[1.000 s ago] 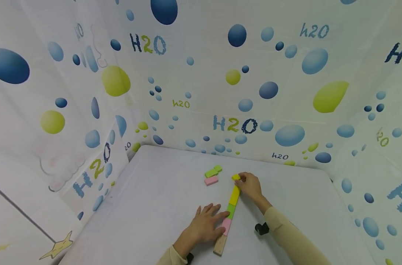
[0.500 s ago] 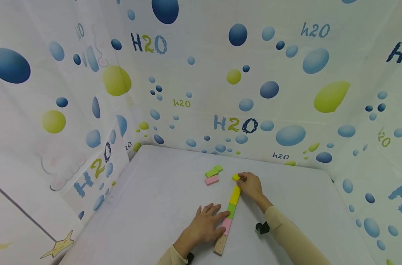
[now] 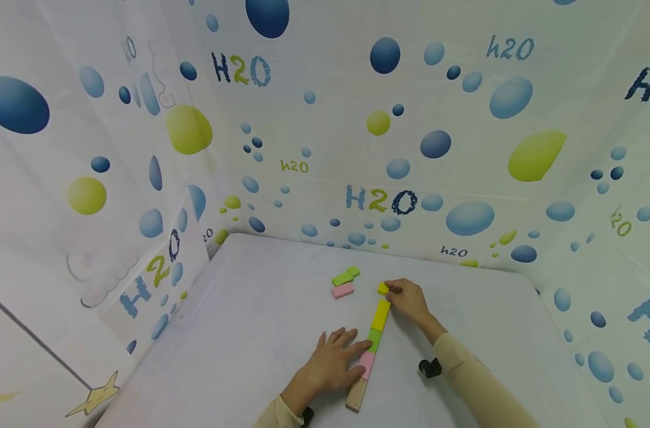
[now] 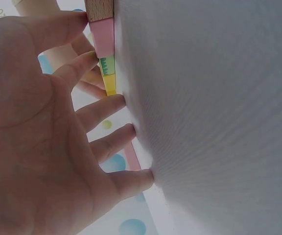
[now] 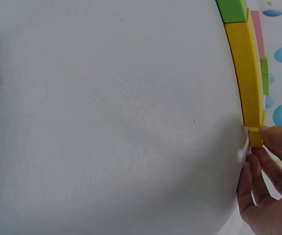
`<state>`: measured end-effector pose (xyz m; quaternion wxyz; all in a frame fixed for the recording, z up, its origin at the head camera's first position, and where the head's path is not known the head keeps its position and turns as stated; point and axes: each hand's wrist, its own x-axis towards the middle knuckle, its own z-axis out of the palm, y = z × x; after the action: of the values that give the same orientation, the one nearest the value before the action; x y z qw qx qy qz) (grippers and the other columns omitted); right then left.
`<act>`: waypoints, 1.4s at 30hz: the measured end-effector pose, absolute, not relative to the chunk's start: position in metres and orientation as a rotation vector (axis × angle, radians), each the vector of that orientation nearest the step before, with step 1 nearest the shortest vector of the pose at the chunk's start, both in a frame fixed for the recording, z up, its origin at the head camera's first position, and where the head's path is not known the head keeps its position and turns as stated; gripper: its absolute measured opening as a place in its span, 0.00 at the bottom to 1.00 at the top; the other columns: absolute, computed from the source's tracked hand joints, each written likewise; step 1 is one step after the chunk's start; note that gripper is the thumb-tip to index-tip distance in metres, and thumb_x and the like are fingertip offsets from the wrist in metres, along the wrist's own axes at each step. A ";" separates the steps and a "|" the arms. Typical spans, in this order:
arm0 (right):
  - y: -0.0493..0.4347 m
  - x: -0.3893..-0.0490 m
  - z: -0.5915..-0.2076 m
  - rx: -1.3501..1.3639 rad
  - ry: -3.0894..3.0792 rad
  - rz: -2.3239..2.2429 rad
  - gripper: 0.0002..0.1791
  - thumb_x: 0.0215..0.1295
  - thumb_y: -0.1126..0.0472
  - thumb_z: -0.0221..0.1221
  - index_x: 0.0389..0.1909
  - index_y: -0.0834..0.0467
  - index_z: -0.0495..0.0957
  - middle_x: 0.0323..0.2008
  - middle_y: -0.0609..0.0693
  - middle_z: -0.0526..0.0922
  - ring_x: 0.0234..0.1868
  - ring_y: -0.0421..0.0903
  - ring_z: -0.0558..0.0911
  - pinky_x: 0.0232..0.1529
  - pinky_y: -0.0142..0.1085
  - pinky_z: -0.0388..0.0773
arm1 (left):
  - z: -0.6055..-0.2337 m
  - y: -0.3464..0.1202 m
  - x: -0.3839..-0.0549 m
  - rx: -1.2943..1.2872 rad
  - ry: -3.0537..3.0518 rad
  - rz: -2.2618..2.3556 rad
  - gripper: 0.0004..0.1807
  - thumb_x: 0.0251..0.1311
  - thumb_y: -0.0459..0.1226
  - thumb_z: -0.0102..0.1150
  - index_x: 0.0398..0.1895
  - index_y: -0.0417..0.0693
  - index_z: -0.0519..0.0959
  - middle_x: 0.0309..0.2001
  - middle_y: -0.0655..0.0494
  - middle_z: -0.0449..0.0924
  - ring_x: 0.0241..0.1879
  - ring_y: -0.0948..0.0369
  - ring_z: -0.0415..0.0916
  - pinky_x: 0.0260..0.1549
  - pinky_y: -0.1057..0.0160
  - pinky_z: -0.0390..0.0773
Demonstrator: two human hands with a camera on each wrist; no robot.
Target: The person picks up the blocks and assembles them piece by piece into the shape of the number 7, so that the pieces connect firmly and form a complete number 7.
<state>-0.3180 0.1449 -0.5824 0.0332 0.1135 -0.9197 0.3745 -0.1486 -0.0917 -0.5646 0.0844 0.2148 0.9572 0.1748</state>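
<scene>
A row of toy blocks runs away from me on the white table: a bare wooden block (image 3: 356, 396), a pink block (image 3: 367, 364), a green block (image 3: 374, 340) and a long yellow block (image 3: 380, 315). At the row's far end my right hand (image 3: 407, 298) pinches a small yellow block (image 5: 255, 138) between thumb and finger, close to the long yellow one. My left hand (image 3: 329, 361) lies beside the row, fingers spread. Its thumb tip meets the near blocks, its index fingertip is at the green block, and its other fingertips rest on the table in the left wrist view.
Left of the row's far end lie a pink block (image 3: 342, 290), a green block (image 3: 342, 279) and a smaller green block (image 3: 354, 271). The white table (image 3: 250, 333) ends at a wall sheet (image 3: 325, 131) printed with bubbles. A black wrist device (image 3: 430, 368) sits under the right sleeve.
My right hand and forearm have shifted slightly to the right, and the small yellow block has moved a little with the fingers. The left hand stays in place.
</scene>
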 end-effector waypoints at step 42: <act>0.158 -0.308 -0.582 0.415 -2.873 1.107 0.17 0.68 0.65 0.68 0.57 0.59 0.86 0.53 0.55 0.87 0.49 0.52 0.86 0.53 0.48 0.84 | -0.563 -0.092 -0.147 0.628 2.869 0.548 0.29 0.72 0.55 0.58 0.75 0.75 0.70 0.78 0.55 0.64 0.77 0.46 0.60 0.70 0.30 0.61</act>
<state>-0.3079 0.1580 -0.5818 0.0174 0.1337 -0.9246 0.3564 -0.1473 -0.0915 -0.5625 0.0770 0.2095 0.9575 0.1829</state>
